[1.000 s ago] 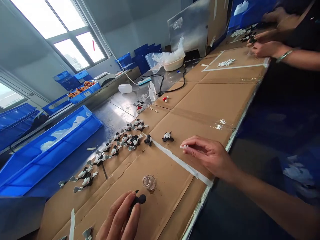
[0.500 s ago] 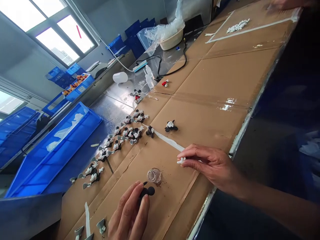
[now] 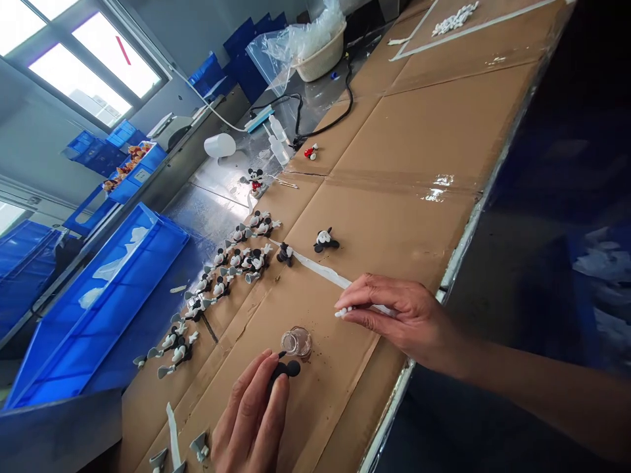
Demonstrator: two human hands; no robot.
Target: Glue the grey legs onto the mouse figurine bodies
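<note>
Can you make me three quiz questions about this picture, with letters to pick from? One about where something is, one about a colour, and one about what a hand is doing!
1. Where is the small glass jar?
A. In a blue crate
B. On the cardboard near the left hand
C. On the metal table by the squeeze bottles

2. What colour is the piece in the left hand?
A. Red
B. Yellow
C. Black

3. What is the right hand doing?
A. Pinching a small white piece
B. Lying flat and open
C. Holding the small glass jar

Answers:
1. B, because the jar sits on the cardboard just beyond the left hand's fingers.
2. C, because the round ears of the piece look black.
3. A, because its thumb and fingers close on the white bit.
</note>
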